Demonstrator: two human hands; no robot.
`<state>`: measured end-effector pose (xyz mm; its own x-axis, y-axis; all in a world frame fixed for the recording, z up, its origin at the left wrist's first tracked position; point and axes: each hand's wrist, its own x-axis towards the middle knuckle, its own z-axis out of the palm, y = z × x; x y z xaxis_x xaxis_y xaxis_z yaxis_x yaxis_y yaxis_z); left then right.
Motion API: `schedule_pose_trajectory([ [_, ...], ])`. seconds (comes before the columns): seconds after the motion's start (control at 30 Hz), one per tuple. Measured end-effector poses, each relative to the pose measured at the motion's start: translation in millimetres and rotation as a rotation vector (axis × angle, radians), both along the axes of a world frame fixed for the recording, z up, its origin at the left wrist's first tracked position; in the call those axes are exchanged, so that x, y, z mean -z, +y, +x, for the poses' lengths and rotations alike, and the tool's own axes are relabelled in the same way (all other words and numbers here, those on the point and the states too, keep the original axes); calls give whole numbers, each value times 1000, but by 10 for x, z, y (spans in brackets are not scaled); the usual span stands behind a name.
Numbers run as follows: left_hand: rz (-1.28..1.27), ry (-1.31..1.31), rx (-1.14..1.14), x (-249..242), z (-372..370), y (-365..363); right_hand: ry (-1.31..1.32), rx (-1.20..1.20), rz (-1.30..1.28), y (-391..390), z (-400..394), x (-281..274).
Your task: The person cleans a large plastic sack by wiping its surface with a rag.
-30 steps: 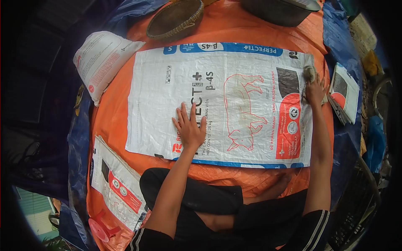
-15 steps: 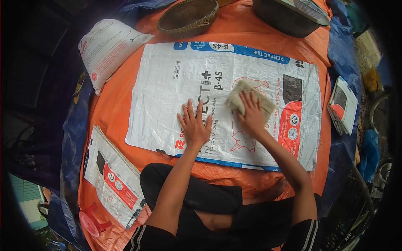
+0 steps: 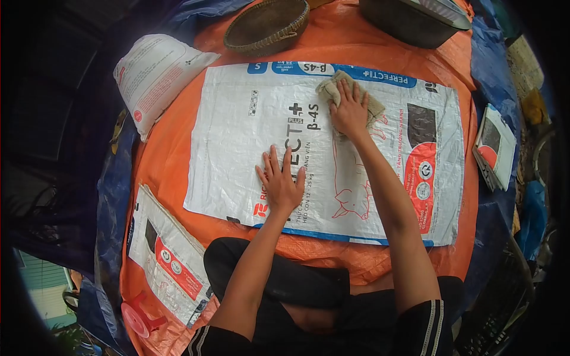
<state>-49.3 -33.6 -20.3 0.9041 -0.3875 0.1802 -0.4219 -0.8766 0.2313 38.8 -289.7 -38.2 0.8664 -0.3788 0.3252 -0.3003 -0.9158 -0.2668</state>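
The left hand (image 3: 284, 187) lay palm down on the near half of the feed sack (image 3: 228, 148), fingers extended and spread, gripping nothing. The right forearm angled inward across the sack; the right hand (image 3: 350, 114) rested flat on the cloth (image 3: 375, 110) near its far edge, fingers slightly parted. Beyond the sack sat the woven basket (image 3: 267, 26).

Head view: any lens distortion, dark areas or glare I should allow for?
Head view: the round lens leaves black corners and bows things near the rim; the left side is very dark; faint pale sheen on the flat sack, yet its large print reads clearly; the cloth and right hand look reasonably sharp.
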Motion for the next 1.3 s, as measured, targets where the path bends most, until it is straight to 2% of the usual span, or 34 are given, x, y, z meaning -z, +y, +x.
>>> schedule_pose_trajectory([
  [0.2,-11,11,7,15,6,-1,7,262,-33,-955,-540,-2],
  [0.43,-5,-8,5,12,8,-12,207,554,-85,-2221,-1389,-42],
  [0.57,10,24,11,8,7,-11,306,642,-95,-2495,-1567,-156],
  [0.73,4,20,6,0,13,-1,314,700,-353,-2659,-1642,-190],
  [0.87,-8,16,8,-8,0,-4,256,684,-341,-2889,-1812,-21],
  [0.9,-13,6,6,-18,5,-6,254,681,-348,-2855,-1809,49],
  [0.97,-18,-5,5,-15,9,-2,69,441,-111,-2712,-1884,134],
  [1.03,-19,-10,9,-9,11,15,106,294,-96,-2292,-1897,133],
  [1.07,-9,-9,10,-9,18,13,71,276,59,-1878,-1841,-18],
  [1.2,-7,-9,10,5,-17,18,27,-66,163,-710,-1678,-43],
  [1.3,1,-2,10,-17,-12,10,29,-233,58,30,-1273,-104],
])
